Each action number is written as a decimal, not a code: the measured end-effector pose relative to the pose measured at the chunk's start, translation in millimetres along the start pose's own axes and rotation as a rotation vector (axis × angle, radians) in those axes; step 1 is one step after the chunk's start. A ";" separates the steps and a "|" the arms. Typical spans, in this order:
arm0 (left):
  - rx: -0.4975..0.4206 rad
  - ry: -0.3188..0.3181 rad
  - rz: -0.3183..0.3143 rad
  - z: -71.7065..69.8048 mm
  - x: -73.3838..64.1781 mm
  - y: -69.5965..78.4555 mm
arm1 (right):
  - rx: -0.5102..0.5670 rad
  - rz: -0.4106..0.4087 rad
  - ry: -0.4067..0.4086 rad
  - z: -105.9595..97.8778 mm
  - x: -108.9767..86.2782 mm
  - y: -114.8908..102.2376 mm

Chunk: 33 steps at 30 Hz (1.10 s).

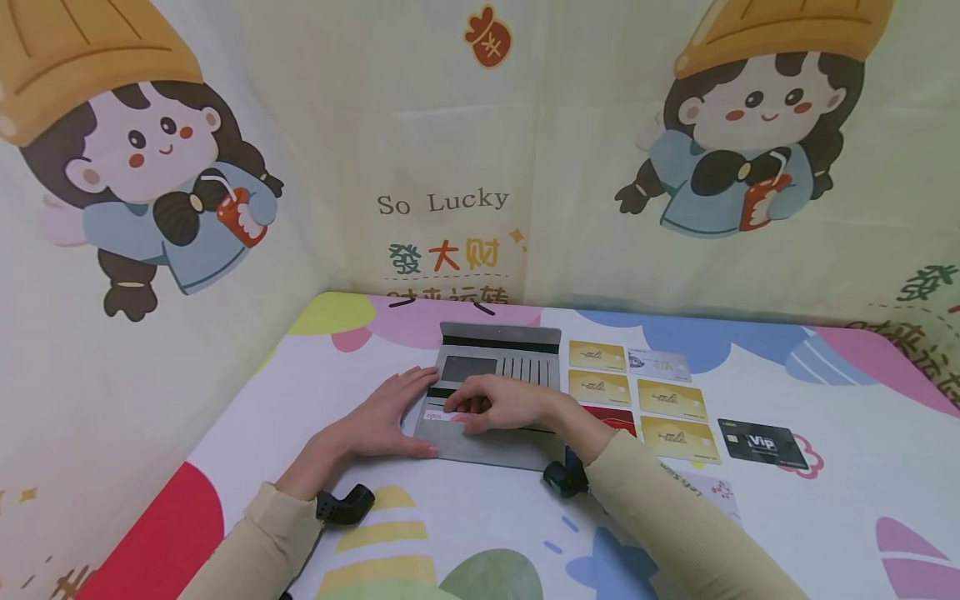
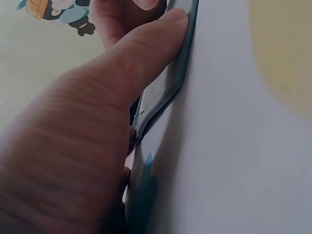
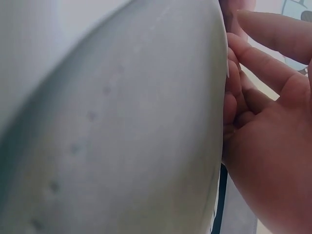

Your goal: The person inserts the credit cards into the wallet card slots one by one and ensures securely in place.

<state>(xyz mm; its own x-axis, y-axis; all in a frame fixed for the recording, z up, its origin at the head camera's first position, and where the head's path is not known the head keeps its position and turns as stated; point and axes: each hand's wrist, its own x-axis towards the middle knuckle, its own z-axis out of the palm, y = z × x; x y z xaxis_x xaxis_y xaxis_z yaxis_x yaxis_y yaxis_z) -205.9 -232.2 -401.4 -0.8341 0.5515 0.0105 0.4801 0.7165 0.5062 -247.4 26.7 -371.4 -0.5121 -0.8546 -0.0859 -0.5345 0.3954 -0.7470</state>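
A grey wallet (image 1: 498, 450) lies unfolded on the table, with a dark window pocket (image 1: 469, 369) and several card slots. Out of its lower pocket shows a strip of a pink-and-white card (image 1: 433, 414) with lettering. My right hand (image 1: 510, 404) pinches this card between thumb and curled fingers; the hand covers part of it. At the wallet's left side rests my left hand (image 1: 378, 417), fingers extended along the edge and thumb on the lower flap. In the left wrist view that thumb (image 2: 161, 36) presses the wallet's rim. The grey flap (image 3: 146, 117) fills much of the right wrist view.
Right of the wallet lie several gold cards (image 1: 672, 437), a silver VIP card (image 1: 660, 365), a red card (image 1: 615, 419) and a black VIP card (image 1: 761, 443). The right sleeve partly covers a pale floral card (image 1: 720, 496). A printed curtain (image 1: 570, 167) stands behind the table.
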 end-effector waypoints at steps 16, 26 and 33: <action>0.001 0.005 0.008 0.3 0.6 1.0 | -0.005 0.011 0.010 -0.5 -1.4 -4.1; 0.007 0.001 0.001 0.8 0.6 0.6 | 0.023 0.014 0.061 -2.5 -2.8 -5.3; -0.004 -0.004 -0.008 -0.5 -0.7 1.7 | 0.057 -0.007 0.086 -7.1 -6.5 -4.7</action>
<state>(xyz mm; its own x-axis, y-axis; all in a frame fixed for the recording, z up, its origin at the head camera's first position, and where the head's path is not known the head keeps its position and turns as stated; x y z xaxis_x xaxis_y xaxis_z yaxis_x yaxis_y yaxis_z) -204.6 -231.6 -400.1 -0.8367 0.5476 0.0030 0.4724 0.7190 0.5099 -246.3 32.8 -362.6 -0.5654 -0.8244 -0.0254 -0.5005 0.3675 -0.7838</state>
